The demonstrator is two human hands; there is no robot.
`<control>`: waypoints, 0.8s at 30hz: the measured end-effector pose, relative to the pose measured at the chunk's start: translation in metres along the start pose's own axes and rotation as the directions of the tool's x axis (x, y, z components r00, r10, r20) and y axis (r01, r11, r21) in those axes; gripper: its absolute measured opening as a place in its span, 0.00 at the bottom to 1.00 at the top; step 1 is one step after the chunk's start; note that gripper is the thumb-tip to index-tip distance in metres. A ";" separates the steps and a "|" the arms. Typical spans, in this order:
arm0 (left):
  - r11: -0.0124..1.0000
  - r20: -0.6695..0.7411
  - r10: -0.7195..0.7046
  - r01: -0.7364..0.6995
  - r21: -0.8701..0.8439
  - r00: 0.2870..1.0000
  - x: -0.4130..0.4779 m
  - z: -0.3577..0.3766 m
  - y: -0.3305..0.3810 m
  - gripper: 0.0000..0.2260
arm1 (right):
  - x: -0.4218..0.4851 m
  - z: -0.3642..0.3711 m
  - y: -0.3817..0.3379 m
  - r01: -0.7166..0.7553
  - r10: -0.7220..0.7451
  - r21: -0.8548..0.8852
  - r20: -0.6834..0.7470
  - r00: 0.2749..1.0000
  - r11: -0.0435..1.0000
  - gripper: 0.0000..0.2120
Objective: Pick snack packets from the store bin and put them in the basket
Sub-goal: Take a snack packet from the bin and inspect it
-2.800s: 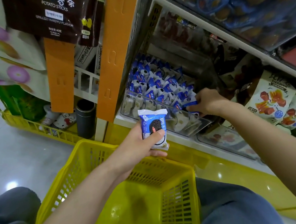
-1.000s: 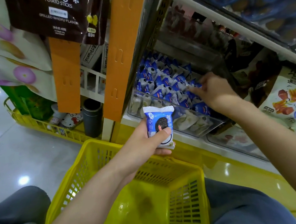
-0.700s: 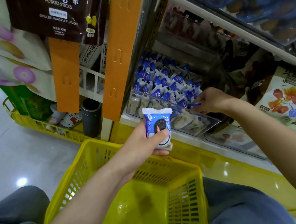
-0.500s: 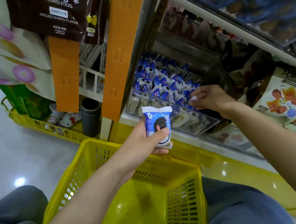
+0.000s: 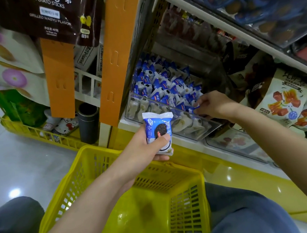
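Note:
My left hand (image 5: 144, 147) grips a blue-and-white cookie snack packet (image 5: 158, 131), upright, above the far rim of the yellow basket (image 5: 101, 170). The basket stands between my knees and its floor looks bare. My right hand (image 5: 213, 105) reaches into the clear store bin (image 5: 168, 118) on the low shelf and pinches a small blue packet (image 5: 193, 109) at the bin's right front. The bin holds several more blue-and-white packets (image 5: 164, 83). My right fingertips are partly hidden behind the packet and the bin wall.
An orange upright post (image 5: 118, 54) stands left of the bin. Shelves of other snack bags (image 5: 286, 101) lie to the right and above. A second yellow basket (image 5: 28, 128) with goods and a dark cylinder (image 5: 88, 120) sit on the floor at left.
My right hand has shifted around over the bin's right side and now pinches a blue packet at the front. My left hand has kept its packet over the basket.

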State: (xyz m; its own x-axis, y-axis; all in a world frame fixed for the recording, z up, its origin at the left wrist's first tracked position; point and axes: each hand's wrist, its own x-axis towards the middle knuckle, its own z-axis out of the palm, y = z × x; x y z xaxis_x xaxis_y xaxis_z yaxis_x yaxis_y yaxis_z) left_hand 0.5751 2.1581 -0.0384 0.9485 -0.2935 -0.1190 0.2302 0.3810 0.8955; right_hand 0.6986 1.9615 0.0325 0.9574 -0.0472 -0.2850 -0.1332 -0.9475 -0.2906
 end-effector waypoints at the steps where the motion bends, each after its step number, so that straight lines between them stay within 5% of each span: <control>1: 1.000 -0.006 0.004 -0.004 -0.009 1.000 0.000 0.000 0.000 0.11 | -0.001 0.001 0.001 -0.005 0.005 0.121 -0.003 1.000 0.993 0.09; 5: 1.000 -0.061 0.019 -0.020 -0.002 0.998 0.000 0.000 0.002 0.13 | -0.003 0.004 0.005 -0.030 0.024 0.294 0.023 0.999 0.955 0.15; 15: 0.997 -0.148 0.059 -0.051 0.058 0.987 0.000 -0.001 0.002 0.14 | 0.016 0.015 -0.001 0.049 -0.052 -0.085 -0.027 0.998 0.995 0.12; 21: 0.980 -0.280 0.157 -0.113 0.166 0.947 0.002 -0.002 0.005 0.06 | 0.007 0.022 0.003 0.115 -0.080 0.117 -0.269 0.960 0.986 0.18; 24: 0.986 -0.259 0.124 -0.090 0.140 0.958 0.004 -0.002 0.004 0.10 | -0.019 0.024 -0.005 0.322 -0.216 0.149 -0.481 0.850 0.935 0.13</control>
State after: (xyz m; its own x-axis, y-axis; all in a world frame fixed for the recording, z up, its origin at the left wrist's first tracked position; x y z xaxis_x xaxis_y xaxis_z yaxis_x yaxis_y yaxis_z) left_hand 0.5805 2.1598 -0.0357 0.9934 -0.0074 -0.1140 0.1115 0.2796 0.9536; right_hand 0.6750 1.9745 0.0174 0.9656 0.0121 0.2599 0.1452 -0.8539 -0.4997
